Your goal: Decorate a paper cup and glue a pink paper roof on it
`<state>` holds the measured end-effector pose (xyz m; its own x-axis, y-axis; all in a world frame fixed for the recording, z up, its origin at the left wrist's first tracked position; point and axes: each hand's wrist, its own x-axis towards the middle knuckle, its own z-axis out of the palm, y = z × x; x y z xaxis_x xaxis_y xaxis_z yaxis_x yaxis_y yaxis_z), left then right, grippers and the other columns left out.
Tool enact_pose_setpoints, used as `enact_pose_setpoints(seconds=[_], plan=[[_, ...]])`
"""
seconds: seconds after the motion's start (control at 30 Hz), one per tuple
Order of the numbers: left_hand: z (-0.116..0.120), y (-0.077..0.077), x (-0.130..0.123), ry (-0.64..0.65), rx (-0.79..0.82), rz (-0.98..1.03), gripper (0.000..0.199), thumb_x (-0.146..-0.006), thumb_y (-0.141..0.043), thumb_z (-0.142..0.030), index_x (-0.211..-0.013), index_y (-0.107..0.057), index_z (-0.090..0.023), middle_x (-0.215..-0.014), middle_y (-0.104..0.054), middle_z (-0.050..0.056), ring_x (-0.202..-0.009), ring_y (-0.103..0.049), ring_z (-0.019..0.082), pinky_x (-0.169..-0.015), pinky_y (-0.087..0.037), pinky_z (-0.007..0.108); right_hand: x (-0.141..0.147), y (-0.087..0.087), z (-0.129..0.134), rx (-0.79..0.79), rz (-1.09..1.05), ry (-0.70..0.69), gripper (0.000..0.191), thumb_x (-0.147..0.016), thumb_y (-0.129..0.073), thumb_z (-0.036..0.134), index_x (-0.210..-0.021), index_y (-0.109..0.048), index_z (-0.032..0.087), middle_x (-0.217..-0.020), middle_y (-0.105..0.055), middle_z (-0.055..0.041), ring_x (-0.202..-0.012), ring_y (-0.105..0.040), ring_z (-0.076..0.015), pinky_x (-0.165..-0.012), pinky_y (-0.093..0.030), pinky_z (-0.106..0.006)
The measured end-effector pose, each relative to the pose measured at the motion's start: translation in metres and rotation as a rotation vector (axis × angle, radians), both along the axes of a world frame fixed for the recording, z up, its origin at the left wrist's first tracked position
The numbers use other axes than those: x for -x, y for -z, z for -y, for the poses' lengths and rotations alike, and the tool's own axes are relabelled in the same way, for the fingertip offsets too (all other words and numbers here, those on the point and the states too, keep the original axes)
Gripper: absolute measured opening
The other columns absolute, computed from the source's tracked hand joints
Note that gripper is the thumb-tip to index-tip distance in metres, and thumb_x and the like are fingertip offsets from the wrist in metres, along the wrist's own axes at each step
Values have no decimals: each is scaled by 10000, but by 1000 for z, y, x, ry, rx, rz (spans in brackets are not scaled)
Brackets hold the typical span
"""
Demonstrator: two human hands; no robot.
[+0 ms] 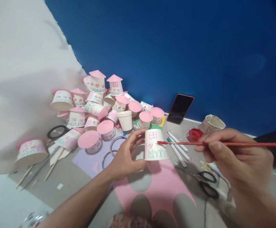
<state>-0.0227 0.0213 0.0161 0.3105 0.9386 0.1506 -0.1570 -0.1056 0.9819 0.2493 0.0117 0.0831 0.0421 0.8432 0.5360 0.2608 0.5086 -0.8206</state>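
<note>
My left hand (125, 153) grips a white paper cup (152, 145) from its left side, rim downward. Drawn on the cup are a pink window, green grass strokes and some small red marks. In my right hand (232, 158) is a thin red paintbrush (185, 143), held level. Its red-coated tip meets or nearly meets the cup's right side; I cannot tell if it touches. Behind my right fingers sits a small pot of red paint (195, 134). Pink paper with round cut-outs (161, 183) lies beneath the cup.
Many decorated cups with pink paper roofs (88, 140) are piled at the left and back. Plain stacked cups (125, 121), markers (177, 150), scissors (205, 182), a roll of black tape (57, 132) and a patterned cup (212, 123) lie around. A phone (180, 108) leans against the blue wall.
</note>
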Motion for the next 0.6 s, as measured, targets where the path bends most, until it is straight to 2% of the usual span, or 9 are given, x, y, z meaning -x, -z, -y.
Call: enact_pose_setpoints(seconds=[0.23, 0.37, 0.6], plan=[[0, 0, 1, 0, 6, -7, 795, -696, -823, -69, -1411, -562, -298, -1498, -600, 99, -1419, -559, 357, -1189, -459, 500, 1, -1, 1, -2, -34, 3, 71, -919, -758, 207, -857, -785, 231, -695, -762, -19, -480, -612, -128, -400, -508, -220], [0, 1, 1, 3, -12, -7, 813, -688, -824, -46, -1413, -564, -307, -1499, -598, 86, -1426, -552, 347, -1224, -418, 496, 1, 1, 1, 13, -24, -29, 73, -926, -759, 209, -864, -786, 237, -703, -762, -15, -491, -615, -126, -409, -511, -215], [0, 4, 2, 10, -9, -6, 803, -713, -810, -56, -1430, -549, -306, -1529, -576, 94, -1445, -533, 348, -1223, -417, 491, -5, 6, 2, 26, -129, 31, 54, -920, -777, 198, -878, -784, 231, -765, -771, -34, -588, -681, -159, -436, -510, -241]])
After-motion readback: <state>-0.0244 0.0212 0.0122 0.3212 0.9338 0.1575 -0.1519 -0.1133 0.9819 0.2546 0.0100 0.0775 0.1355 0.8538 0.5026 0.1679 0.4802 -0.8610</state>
